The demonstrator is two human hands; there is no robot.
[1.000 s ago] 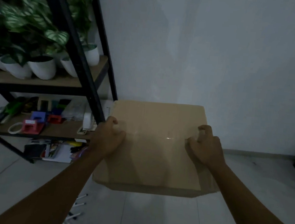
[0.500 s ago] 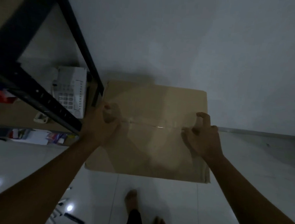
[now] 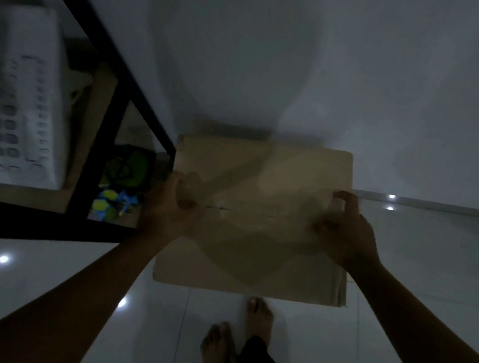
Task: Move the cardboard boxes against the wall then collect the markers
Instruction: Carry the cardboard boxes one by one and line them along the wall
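A closed brown cardboard box [image 3: 255, 249] is low at the foot of the grey wall [image 3: 272, 54], its far edge close to the wall. My left hand [image 3: 169, 210] grips the box's left side with fingers curled over the top. My right hand [image 3: 346, 234] grips the right side the same way. No markers show in this view.
A black metal shelf frame [image 3: 119, 84] stands just left of the box, carrying a white telephone [image 3: 18, 110] and colourful small items [image 3: 115, 199] lower down. My bare feet [image 3: 236, 340] stand on the glossy white tile floor [image 3: 427, 270] right behind the box.
I have bent down and lowered the box toward the floor by the wall. The view has tilted downward, so the plants and the markers on the floor have left the frame.
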